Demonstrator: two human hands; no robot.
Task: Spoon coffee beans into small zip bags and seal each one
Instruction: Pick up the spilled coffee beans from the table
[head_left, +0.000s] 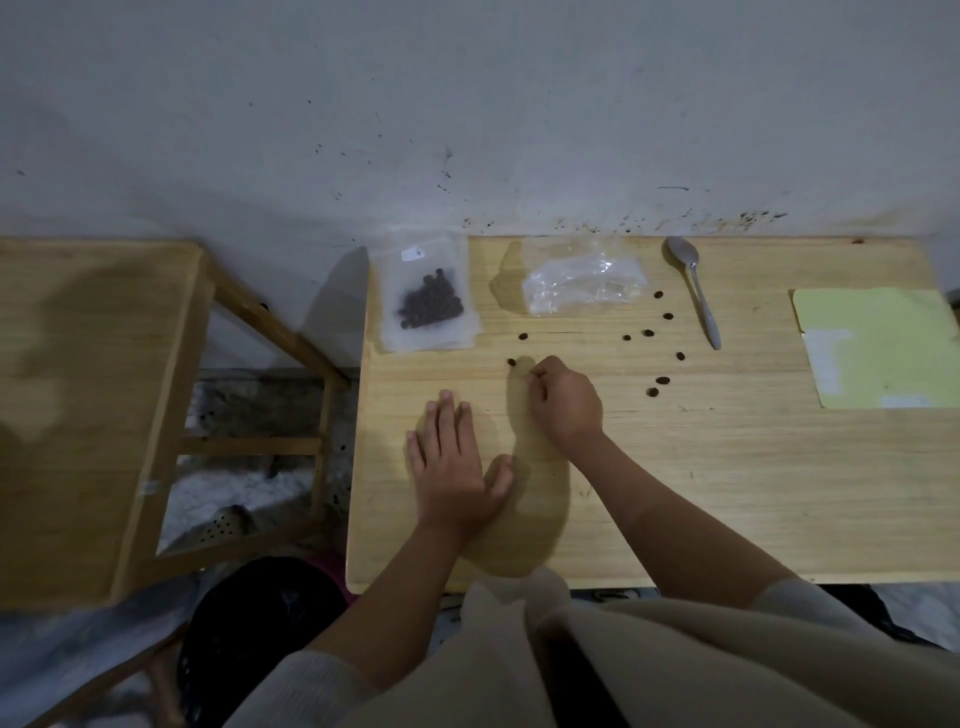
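Note:
My left hand (451, 467) lies flat on the wooden table (701, 493) with its fingers straight. My right hand (563, 402) is curled just ahead of it, fingertips pinched together on what looks like a coffee bean; another loose bean (511, 362) lies right beside the fingertips. Several more beans (662, 381) are scattered to the right. A small zip bag with beans inside (428, 306) lies on a stack of bags at the table's back left corner. A crumpled heap of empty clear bags (582, 283) sits behind the hands. A metal spoon (698, 296) lies near the wall.
A pale green sheet (878, 348) lies at the table's right edge. A second wooden table (88, 389) stands to the left across a gap. The wall runs directly behind both.

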